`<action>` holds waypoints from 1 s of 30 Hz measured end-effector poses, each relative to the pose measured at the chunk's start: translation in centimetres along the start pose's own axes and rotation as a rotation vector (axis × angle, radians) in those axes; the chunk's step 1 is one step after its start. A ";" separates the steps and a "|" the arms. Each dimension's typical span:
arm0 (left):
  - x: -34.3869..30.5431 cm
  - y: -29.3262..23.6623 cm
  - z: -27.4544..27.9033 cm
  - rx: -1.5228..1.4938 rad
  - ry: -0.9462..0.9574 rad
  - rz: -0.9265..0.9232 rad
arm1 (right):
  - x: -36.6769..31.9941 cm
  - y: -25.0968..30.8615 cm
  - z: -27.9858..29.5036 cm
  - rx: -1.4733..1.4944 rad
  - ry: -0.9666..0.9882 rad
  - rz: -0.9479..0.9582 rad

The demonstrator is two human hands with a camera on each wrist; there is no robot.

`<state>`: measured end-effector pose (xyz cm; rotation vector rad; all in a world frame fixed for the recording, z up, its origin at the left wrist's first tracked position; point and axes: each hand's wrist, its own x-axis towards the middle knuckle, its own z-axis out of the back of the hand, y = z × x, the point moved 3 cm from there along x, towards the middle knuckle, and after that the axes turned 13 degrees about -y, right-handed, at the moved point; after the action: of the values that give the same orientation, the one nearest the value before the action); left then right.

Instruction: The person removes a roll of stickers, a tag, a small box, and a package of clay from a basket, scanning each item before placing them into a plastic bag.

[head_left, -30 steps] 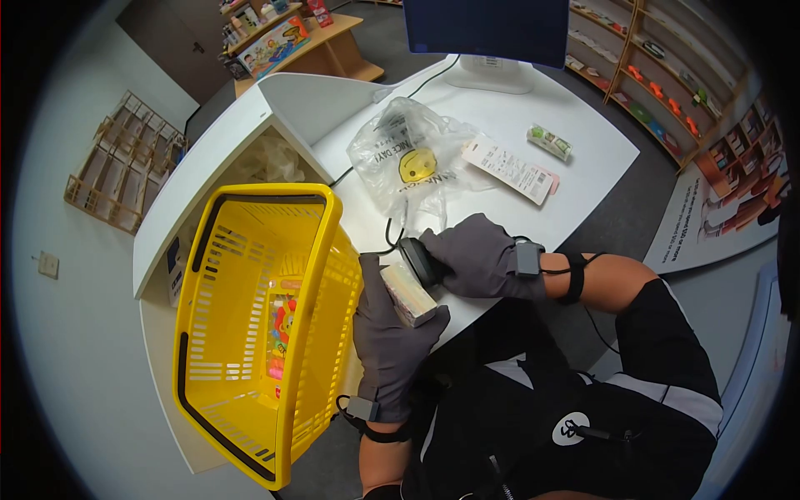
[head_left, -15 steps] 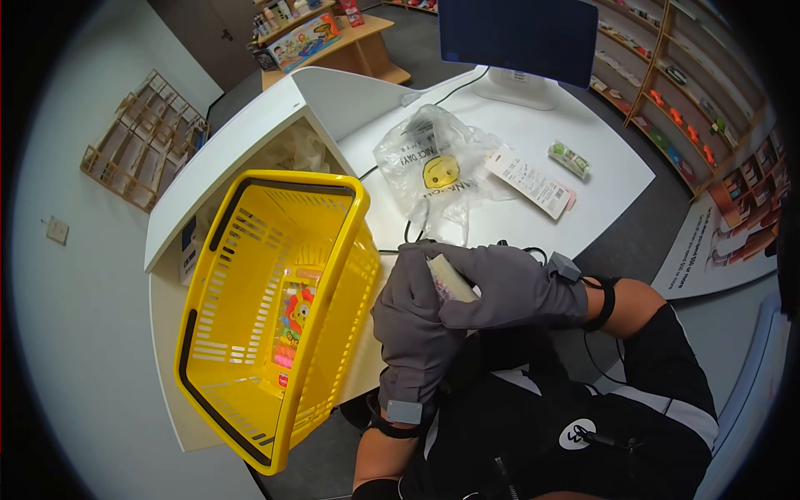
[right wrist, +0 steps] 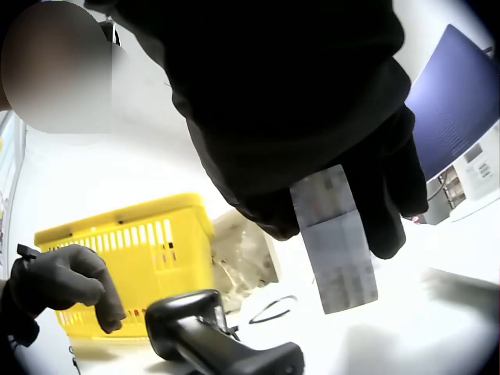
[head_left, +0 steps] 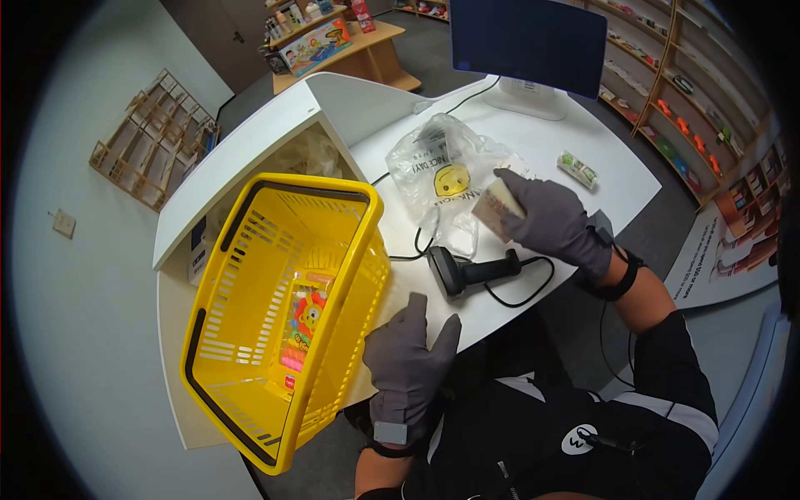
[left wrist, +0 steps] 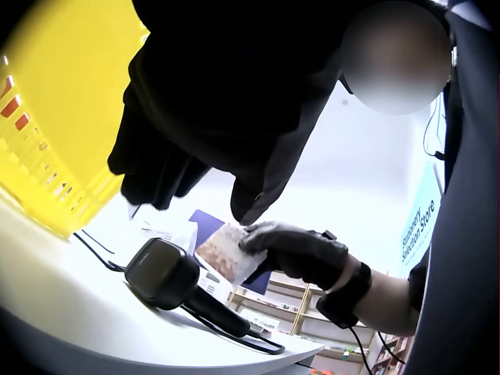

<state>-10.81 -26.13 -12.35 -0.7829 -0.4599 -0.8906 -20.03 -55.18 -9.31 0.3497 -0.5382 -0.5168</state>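
The right hand [head_left: 560,223], gloved in grey, pinches a small pale box [head_left: 497,208] over the counter beside the plastic bag [head_left: 442,171]. In the right wrist view the box [right wrist: 337,242] hangs between thumb and fingers. Below it on the counter lies a black handheld scanner [head_left: 457,271], touched by neither hand. The left hand [head_left: 408,354] holds nothing, its fingers apart, near the counter's front edge between basket and scanner. A yellow basket [head_left: 346,308] at the left contains a colourful pack [head_left: 307,321].
A flat card package, partly hidden by the right hand, and a small green-white packet [head_left: 577,171] lie on the counter [head_left: 621,187]. A monitor [head_left: 529,46] stands at the back. The scanner's cable loops over the counter. Shelves stand beyond.
The scanner has gone from the right hand to the counter. The box has passed from the left hand to the right, which has moved away toward the bag. The left hand has let go.
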 end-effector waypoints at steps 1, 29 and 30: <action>-0.6 0.3 0.0 0.062 0.132 0.073 | 0.4 -1.4 -0.6 -0.145 -0.020 0.023; -0.9 5.9 -4.6 0.176 0.776 0.447 | -4.1 4.4 -5.6 0.033 0.335 0.375; -1.0 6.2 -4.8 0.167 0.762 0.433 | -4.1 4.0 -6.5 0.004 0.304 0.436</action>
<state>-6.10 -26.92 -18.60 -0.3213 0.2997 -0.6654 -17.91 -48.48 -14.38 0.2967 -0.3061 -0.0385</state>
